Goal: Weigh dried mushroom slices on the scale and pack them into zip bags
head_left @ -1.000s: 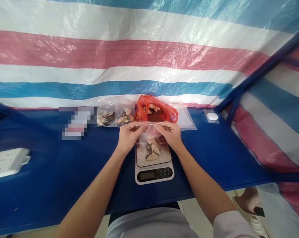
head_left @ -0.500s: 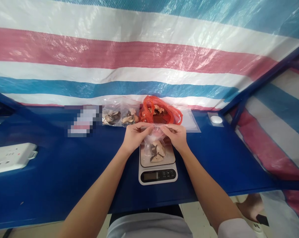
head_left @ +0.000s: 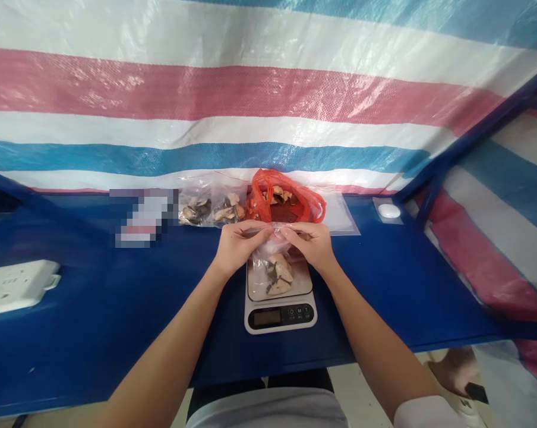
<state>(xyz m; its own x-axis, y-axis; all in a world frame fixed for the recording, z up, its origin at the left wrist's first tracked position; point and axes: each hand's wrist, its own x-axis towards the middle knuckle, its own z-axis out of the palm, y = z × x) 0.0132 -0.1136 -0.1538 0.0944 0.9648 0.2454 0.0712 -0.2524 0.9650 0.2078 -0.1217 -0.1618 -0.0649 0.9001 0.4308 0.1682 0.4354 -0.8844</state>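
Note:
My left hand point(head_left: 242, 245) and my right hand point(head_left: 308, 242) both pinch the top edge of a clear zip bag point(head_left: 260, 274), thumbs and fingertips close together. Inside the bag's lower part are pale and dark dried slices point(head_left: 279, 274), which look like dried mushroom. Beneath the bag is a white kitchen scale point(head_left: 281, 327) with a dark display and a few buttons. Just beyond my fingers stands a red plastic bag point(head_left: 310, 205), its mouth open on more of the same slices.
Two filled clear bags point(head_left: 195, 211) lie left of the red bag, with flat clear bags point(head_left: 343, 217) to its right. A white power strip point(head_left: 19, 285) is at the left; a small white oval object point(head_left: 388, 211) lies far right. Striped sheeting point(head_left: 250, 95) hangs behind the blue table point(head_left: 130, 321).
Both hands keep pinching the bag's top, the thumbs slightly nearer each other. The whole view has shifted slightly; the scale and the bags stay in place.

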